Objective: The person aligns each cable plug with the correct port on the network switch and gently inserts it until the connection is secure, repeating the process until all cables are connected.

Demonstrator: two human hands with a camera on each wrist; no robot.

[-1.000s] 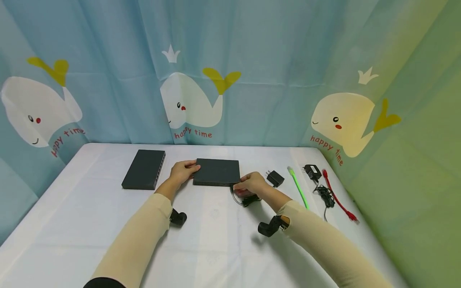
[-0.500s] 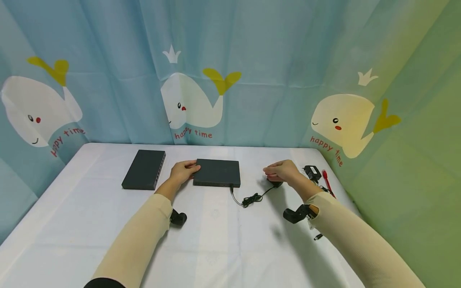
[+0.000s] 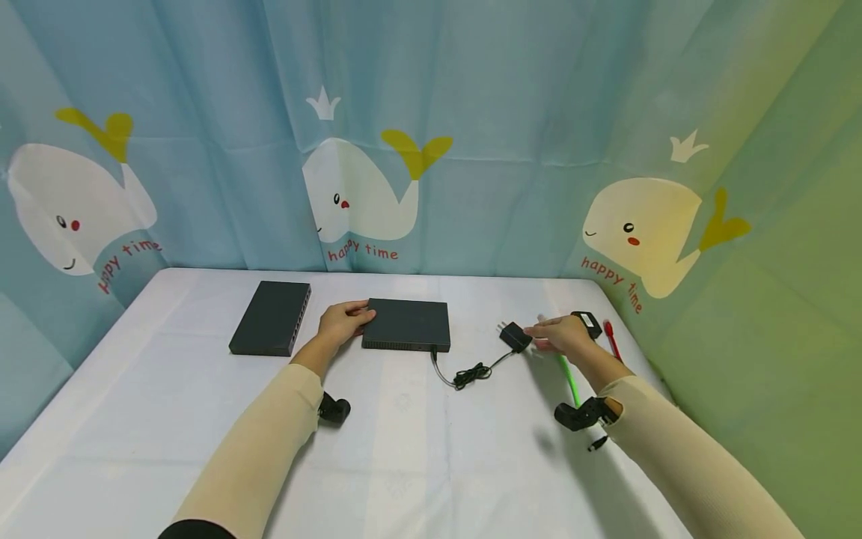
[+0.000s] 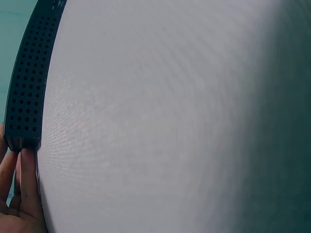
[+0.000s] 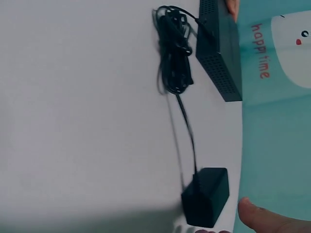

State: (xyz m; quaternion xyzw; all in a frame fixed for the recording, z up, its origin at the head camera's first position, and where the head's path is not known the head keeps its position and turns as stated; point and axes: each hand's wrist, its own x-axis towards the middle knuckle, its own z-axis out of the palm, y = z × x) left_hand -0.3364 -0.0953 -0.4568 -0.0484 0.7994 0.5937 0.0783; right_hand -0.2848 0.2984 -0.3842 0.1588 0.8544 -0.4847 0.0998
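Left hand (image 3: 340, 323) is pinching the flat black metal box (image 3: 407, 323), black cord (image 3: 441, 374) sitting connected; spread right hand (image 3: 564, 335) is hovering beside the blocky black adapter (image 3: 515, 337), prongs (image 3: 501, 326) unplugged.

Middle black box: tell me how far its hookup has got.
Done, apparently: a cord runs from the middle black box to the adapter. Under way: the left hand holds the box; the right hand is beside the adapter. Remaining, perhaps: the green cable, lying apart.
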